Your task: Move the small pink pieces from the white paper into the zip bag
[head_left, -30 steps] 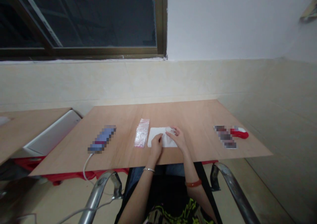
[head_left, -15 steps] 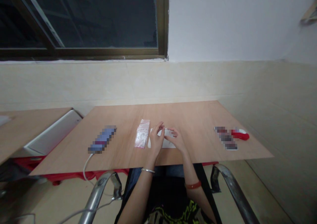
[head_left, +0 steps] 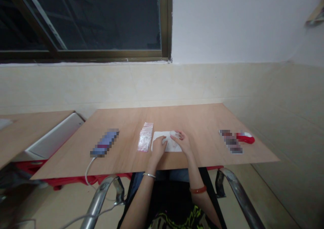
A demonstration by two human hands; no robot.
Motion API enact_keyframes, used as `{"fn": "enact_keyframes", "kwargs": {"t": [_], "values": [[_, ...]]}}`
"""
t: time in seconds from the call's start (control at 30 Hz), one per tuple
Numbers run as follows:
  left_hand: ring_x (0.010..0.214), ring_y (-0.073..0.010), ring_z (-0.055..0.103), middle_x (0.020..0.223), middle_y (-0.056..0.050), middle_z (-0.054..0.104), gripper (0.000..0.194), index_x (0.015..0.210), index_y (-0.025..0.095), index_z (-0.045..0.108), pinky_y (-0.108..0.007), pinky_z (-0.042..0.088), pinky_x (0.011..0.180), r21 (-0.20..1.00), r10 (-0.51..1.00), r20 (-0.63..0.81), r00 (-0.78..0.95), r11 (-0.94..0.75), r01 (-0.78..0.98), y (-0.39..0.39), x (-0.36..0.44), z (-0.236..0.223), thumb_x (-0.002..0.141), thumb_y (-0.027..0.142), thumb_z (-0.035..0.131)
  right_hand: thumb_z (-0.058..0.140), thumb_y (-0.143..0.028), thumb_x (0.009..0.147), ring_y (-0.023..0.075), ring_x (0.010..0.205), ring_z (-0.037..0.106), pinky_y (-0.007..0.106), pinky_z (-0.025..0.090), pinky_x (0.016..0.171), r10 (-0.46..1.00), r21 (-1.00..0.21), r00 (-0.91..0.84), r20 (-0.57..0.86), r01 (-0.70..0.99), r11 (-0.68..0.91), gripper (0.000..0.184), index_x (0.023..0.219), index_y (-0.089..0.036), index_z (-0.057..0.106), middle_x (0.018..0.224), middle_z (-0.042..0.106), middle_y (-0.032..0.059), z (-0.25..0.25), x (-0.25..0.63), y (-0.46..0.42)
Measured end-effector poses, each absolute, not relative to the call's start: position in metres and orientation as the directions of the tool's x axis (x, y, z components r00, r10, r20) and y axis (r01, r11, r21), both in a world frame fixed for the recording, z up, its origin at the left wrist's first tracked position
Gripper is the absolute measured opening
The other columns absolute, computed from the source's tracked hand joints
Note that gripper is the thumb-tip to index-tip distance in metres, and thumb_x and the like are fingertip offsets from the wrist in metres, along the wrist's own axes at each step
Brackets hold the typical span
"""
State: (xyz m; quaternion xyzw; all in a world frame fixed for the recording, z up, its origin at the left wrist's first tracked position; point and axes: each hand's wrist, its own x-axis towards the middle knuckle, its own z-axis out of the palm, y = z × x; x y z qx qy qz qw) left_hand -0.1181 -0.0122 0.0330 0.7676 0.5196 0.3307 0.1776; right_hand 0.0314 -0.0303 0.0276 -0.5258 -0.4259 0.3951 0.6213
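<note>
A white sheet (head_left: 170,147) lies on the table in front of me, under both hands. My left hand (head_left: 158,146) rests over its left part, fingers bent, with a gap between thumb and forefinger and nothing visible in it. On the right, my right hand (head_left: 182,142) holds a small, clear, whitish thing (head_left: 174,133) between thumb and fingers above the sheet's far edge; its exact kind is too small to tell. Left of the sheet lies an overlapping stack of clear plastic zip bags (head_left: 145,138) with reddish edge lines.
A blurred-out phone (head_left: 105,143) with a white cable lies at the table's left. On the right are another blurred flat thing (head_left: 231,142) and a red and white object (head_left: 245,138). Metal chair arms (head_left: 100,202) stand below the table's front edge.
My left hand has lowered and drawn back from the right hand onto the sheet's left part. The clear thing at my right fingers now shows plainly; the right hand has barely moved.
</note>
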Motion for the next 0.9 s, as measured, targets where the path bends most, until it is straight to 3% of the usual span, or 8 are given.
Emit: {"fn": "enact_keyframes", "kwargs": {"t": [0.2,0.4,0.7,0.9], "values": [[0.087,-0.0211,0.061,0.089,-0.011,0.069,0.02,0.087,0.016,0.067,-0.035,0.041,0.088,0.448,0.926,0.197,0.323,-0.378,0.81,-0.017,-0.12,0.023,0.079,0.015,0.049,0.073,-0.042,0.057,0.0206,0.09,0.06,0.032,0.049,0.075,0.923,-0.986,0.363,0.128,-0.051,0.157,0.052,0.101,-0.017,0.06,0.096,0.066,0.0084,0.03,0.031,-0.033],[0.087,-0.0211,0.062,0.09,-0.013,0.069,0.024,0.089,0.014,0.068,-0.033,0.043,0.083,0.425,0.899,0.232,0.373,-0.438,0.792,-0.014,-0.123,0.021,0.079,0.013,0.047,0.074,-0.042,0.056,0.0205,0.088,0.061,0.031,0.05,0.072,0.918,-0.985,0.375,0.129,-0.061,0.163,0.052,0.099,-0.017,0.061,0.095,0.067,0.0081,0.032,0.031,-0.033],[0.09,-0.0185,0.061,0.098,-0.01,0.067,0.028,0.099,0.015,0.064,-0.033,0.047,0.085,0.589,0.877,0.349,0.329,-0.479,0.651,-0.011,-0.125,0.01,0.079,0.008,0.045,0.073,-0.043,0.056,0.0198,0.086,0.061,0.031,0.05,0.072,0.923,-0.985,0.364,0.123,-0.068,0.158,0.052,0.099,-0.018,0.06,0.095,0.066,0.008,0.032,0.03,-0.034],[0.095,-0.0182,0.06,0.107,-0.007,0.064,0.026,0.107,0.019,0.059,-0.034,0.051,0.082,0.753,0.887,0.455,0.082,-0.432,0.496,-0.018,-0.119,0.037,0.083,0.021,0.049,0.075,-0.042,0.054,0.0192,0.087,0.06,0.032,0.048,0.076,0.938,-0.991,0.335,0.091,-0.065,0.12,0.054,0.099,-0.016,0.06,0.096,0.065,0.0082,0.03,0.029,-0.033]]}}
